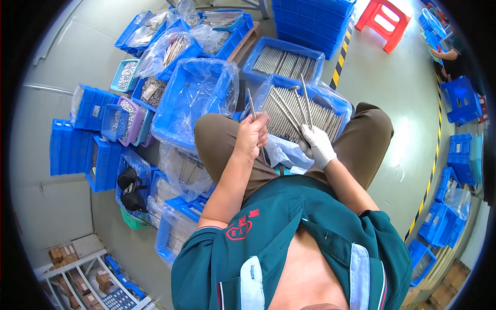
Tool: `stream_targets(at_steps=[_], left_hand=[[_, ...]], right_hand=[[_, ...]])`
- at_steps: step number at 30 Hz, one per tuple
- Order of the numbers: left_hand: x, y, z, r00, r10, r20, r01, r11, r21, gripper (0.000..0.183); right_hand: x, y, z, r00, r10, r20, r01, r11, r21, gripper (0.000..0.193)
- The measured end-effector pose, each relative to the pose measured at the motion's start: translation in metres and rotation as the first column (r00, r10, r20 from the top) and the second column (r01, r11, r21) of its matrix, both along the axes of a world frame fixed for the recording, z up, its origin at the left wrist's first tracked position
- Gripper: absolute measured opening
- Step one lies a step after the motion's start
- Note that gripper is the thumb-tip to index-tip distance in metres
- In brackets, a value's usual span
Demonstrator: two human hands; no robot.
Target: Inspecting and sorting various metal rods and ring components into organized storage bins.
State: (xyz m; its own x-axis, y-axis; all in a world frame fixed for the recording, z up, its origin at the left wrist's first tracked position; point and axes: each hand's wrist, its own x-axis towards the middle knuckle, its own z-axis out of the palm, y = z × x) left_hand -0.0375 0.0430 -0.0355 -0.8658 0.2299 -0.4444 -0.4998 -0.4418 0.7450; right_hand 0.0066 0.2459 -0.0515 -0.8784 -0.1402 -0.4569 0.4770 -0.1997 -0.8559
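Observation:
My left hand, bare, is closed around a slim metal rod that points up and away from me. In a white glove, my right hand grips a fanned bundle of metal rods. One rod in that bundle sticks out steeply, and a rounded metal end shows near the top. Just beyond both hands, between my knees, sits a plastic-lined blue crate filled with rows of similar rods. The rods' exact kind cannot be made out.
Past that crate stands another blue crate of rods, with stacked blue crates behind. A plastic-lined blue crate is at my left, near small bins of metal parts. A red stool stands far right; a co-worker's arm shows at the edge.

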Motion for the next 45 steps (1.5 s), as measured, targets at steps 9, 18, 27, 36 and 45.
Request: stream_targets(at_steps=[9,18,27,36,45], left_hand=[[-0.010,0.017,-0.028,0.999,0.019,0.040,-0.022,0.996,0.081,0.024],[0.000,0.046,-0.037,0.985,-0.142,-0.097,0.158,0.968,0.193,0.032],[-0.022,0.032,-0.011,0.961,0.131,-0.243,-0.023,0.915,0.402,0.014],[-0.009,-0.012,0.027,0.920,-0.104,-0.377,0.070,0.992,-0.103,0.021],[0.028,-0.004,0.043,0.167,-0.792,-0.587,-0.616,0.381,-0.689,0.008]], right_hand=[[0.011,-0.005,-0.006,0.980,0.155,0.120,-0.128,0.969,-0.210,0.035],[0.009,-0.016,-0.001,0.981,0.161,0.109,-0.123,0.948,-0.294,0.037],[0.014,-0.018,0.010,0.938,0.332,0.096,-0.236,0.818,-0.524,0.032],[0.014,0.010,0.061,0.970,0.134,-0.203,-0.167,0.973,-0.157,0.019],[0.001,0.007,0.059,0.977,0.151,0.150,-0.085,0.922,-0.379,0.029]])
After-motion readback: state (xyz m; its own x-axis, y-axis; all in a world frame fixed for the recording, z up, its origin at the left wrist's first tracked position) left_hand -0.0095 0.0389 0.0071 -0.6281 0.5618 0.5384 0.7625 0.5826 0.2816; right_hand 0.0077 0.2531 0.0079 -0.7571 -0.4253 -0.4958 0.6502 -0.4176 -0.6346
